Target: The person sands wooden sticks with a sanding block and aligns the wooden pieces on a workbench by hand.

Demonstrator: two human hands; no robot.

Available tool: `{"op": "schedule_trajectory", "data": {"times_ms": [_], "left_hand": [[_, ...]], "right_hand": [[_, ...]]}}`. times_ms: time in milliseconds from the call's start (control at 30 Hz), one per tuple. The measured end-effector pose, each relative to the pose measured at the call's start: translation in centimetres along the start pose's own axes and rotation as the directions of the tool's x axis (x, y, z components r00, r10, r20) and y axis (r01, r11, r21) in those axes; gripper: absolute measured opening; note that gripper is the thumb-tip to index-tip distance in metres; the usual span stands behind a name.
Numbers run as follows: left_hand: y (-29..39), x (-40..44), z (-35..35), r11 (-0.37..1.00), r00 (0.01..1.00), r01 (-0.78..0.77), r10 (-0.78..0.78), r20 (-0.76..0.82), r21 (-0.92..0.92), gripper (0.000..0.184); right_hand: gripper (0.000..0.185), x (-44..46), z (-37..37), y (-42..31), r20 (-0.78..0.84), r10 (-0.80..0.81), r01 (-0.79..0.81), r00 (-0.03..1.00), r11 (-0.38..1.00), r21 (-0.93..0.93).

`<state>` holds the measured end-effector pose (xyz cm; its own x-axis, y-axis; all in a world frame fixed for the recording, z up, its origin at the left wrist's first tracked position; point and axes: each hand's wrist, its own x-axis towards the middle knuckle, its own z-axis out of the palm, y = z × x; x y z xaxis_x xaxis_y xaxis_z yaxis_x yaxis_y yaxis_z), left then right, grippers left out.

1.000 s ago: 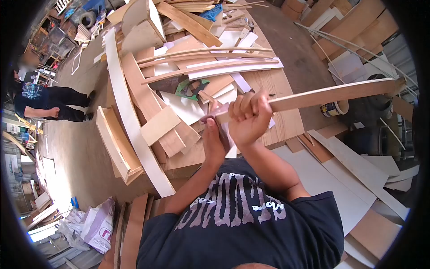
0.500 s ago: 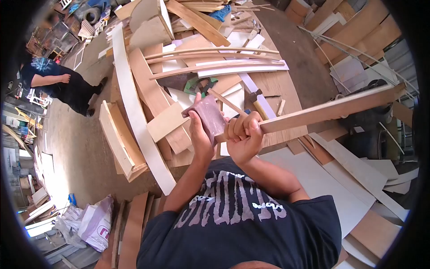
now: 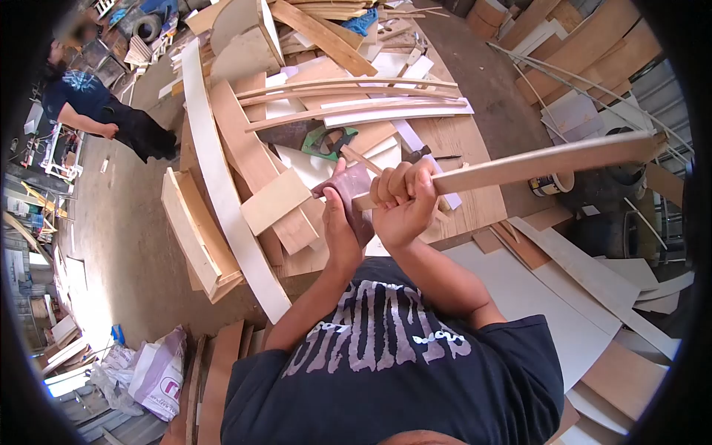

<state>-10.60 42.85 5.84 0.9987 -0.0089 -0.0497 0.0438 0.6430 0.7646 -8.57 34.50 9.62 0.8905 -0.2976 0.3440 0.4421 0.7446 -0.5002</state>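
My right hand (image 3: pixel 404 204) is wrapped round a long wooden strip (image 3: pixel 549 167), which slants up to the right. The strip's near end meets a purple-brown sheet of sandpaper (image 3: pixel 348 187). My left hand (image 3: pixel 343 233) holds that sheet, bent, against the end, thumb on the near side; some of its fingers are hidden behind the sheet. Just beyond the hands, a green-and-black tool (image 3: pixel 328 143) lies among the boards. A hammer (image 3: pixel 424 154) is partly covered by my right hand and the strip.
A wooden table (image 3: pixel 475 185) bears several curved strips (image 3: pixel 356 90), boards and offcuts. A long white board (image 3: pixel 230 185) and an open wooden box (image 3: pixel 199 233) stand at its left. Another person (image 3: pixel 96 107) stands at far left. Sheets (image 3: pixel 489 285) lie at right, near a bucket (image 3: pixel 552 183).
My right hand and the strip have risen slightly and tilted a little flatter. The sandpaper has turned with my left hand. The other person has shifted slightly.
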Motion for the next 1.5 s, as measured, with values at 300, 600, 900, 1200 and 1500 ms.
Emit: {"op": "schedule_trajectory", "data": {"times_ms": [300, 600, 900, 1200, 1500], "left_hand": [[-2.5, -0.5, -0.8, 0.999, 0.998, 0.043, -0.045, 0.047, 0.031, 0.078], [-2.5, -1.3, -0.6, 0.998, 0.998, 0.03, -0.033, 0.048, 0.05, 0.074], [-1.7, -2.1, 0.1, 0.998, 0.998, 0.057, -0.057, -0.007, 0.032, 0.073], [-1.4, -2.4, -0.8, 0.995, 0.997, 0.058, -0.055, 0.047, -0.078, 0.072], [-1.6, -2.8, -1.1, 0.997, 0.999, 0.04, -0.039, 0.02, -0.064, 0.071]], "right_hand": [[0.033, 0.2, -1.2, -0.6, 0.011, -0.029, 0.029, 1.0, 0.998, -0.06], [0.031, -0.7, -1.1, -1.3, -0.004, 0.005, -0.005, 1.0, 1.0, -0.018], [0.031, -2.0, -2.5, -0.9, 0.145, -0.043, 0.049, 0.988, 0.998, -0.038], [0.031, -2.5, -1.9, -1.5, 0.191, -0.054, 0.069, 0.98, 0.995, -0.071], [0.031, -3.0, -2.2, -1.9, 0.266, -0.022, 0.044, 0.964, 0.996, -0.08]]}}
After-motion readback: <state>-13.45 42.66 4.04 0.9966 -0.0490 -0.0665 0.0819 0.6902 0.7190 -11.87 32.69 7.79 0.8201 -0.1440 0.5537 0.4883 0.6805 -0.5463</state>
